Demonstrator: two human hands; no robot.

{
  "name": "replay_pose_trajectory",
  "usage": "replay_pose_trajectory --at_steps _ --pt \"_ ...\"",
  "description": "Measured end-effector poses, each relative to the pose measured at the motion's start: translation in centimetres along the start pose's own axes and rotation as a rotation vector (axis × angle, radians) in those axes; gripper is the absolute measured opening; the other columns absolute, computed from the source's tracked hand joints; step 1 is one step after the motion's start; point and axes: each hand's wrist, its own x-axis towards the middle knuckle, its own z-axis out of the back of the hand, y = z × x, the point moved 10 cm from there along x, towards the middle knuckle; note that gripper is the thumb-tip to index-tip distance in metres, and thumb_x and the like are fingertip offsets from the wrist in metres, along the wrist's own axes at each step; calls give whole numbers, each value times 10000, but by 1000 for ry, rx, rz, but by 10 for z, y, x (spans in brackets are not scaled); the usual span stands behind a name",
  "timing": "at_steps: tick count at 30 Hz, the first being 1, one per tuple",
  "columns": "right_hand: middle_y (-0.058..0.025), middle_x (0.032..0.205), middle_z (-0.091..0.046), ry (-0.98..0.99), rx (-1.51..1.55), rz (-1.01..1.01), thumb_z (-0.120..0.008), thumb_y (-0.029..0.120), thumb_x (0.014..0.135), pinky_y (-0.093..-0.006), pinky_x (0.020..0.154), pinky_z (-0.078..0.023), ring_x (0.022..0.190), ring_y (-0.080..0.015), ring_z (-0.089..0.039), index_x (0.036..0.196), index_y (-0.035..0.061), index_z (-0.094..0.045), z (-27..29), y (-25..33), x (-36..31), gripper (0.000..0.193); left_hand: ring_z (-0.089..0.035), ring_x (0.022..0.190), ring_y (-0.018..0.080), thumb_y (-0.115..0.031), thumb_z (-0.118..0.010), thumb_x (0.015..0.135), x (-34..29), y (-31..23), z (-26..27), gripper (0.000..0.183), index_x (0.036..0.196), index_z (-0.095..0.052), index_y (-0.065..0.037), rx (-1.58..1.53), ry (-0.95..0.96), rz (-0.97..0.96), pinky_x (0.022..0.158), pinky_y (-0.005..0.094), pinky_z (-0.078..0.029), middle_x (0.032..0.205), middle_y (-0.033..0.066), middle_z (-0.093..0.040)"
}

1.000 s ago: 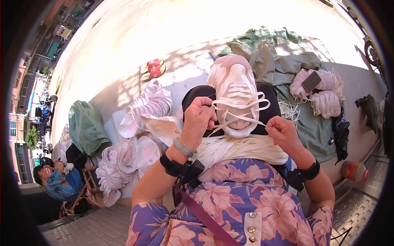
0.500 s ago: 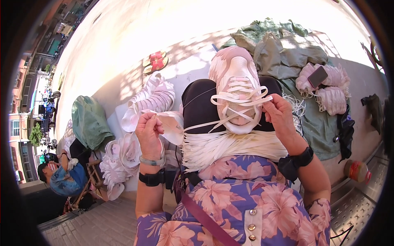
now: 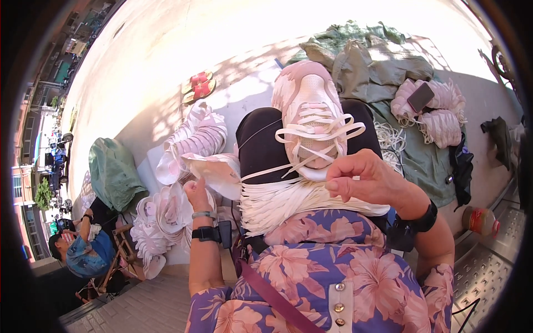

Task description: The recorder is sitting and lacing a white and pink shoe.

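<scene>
A white and pale pink sneaker (image 3: 313,105) rests sole-down across my thighs, toe pointing away. Its white lace (image 3: 319,132) crosses the tongue, with a loose loop on each side and one end trailing left. My right hand (image 3: 369,180) hovers by the heel, fingers curled in with the thumb close against them; no lace shows in it. Below it, a thick bundle of white laces (image 3: 300,202) spreads over my lap. My left hand (image 3: 195,194) is loosely closed with the thumb up, beside a pale shoe upper (image 3: 216,172); whatever its hidden fingertips hold cannot be seen.
Stacked shoe uppers (image 3: 202,130) lie at left, above another pile (image 3: 166,213). A green sack (image 3: 115,169) stands beyond, near a seated person (image 3: 91,250). Right are a green cloth (image 3: 419,166), tied bundles (image 3: 441,127), a phone (image 3: 421,97) and a bottle (image 3: 478,220). Red sandals (image 3: 199,87) lie ahead.
My right hand has let go of the lace beside the sneaker and moved down and left to the heel. My left hand has dropped lower, below the shoe upper. The view has shifted slightly.
</scene>
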Motion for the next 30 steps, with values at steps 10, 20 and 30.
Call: replay_pose_trajectory --at_steps 10,20,30 --pt "-72 772 -597 256 199 607 -531 277 921 -311 693 -445 685 -179 -545 833 29 -548 -58 171 -44 263 -595 947 231 -327 -573 907 -27 52 -73 377 1162 -533 -52 -603 645 392 849 374 -483 1046 72 -619" --pt "-78 746 -593 15 211 656 -472 331 942 -315 656 -447 634 -176 -526 798 48 -512 -46 180 -39 320 -542 1112 261 -261 -522 932 -12 87 -62 385 1241 -479 -35 -645 706 470 979 427 -410 1216 100 -564" --pt "-84 720 -589 -179 229 664 -413 386 964 -319 619 -450 584 -172 -506 763 68 -477 -11 189 -54 381 -545 1113 283 -202 -548 911 -21 97 -72 390 1262 -460 -57 -582 850 483 940 476 -437 1213 103 -565"
